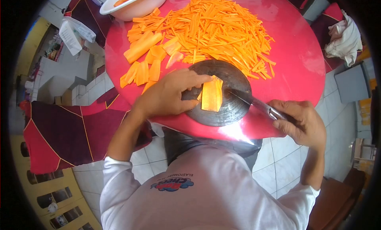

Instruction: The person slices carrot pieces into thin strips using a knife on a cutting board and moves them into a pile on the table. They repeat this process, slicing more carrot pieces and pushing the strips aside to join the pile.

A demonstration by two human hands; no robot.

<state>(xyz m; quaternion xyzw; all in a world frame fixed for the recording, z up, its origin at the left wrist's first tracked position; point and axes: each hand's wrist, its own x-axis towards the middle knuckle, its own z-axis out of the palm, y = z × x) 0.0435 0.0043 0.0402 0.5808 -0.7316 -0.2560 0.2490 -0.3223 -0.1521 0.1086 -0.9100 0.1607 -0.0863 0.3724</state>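
Your single view looks from your head, forward and steeply down past your own shirt (206, 182), close over the near edge of the red table (293, 63), with floor (281, 162) visible on both sides.

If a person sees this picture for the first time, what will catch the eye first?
Probably the big heap of bright orange carrot sticks on the red table. Next, the dark round board at the near edge, where the left hand steadies a carrot slice and the right hand holds a knife.
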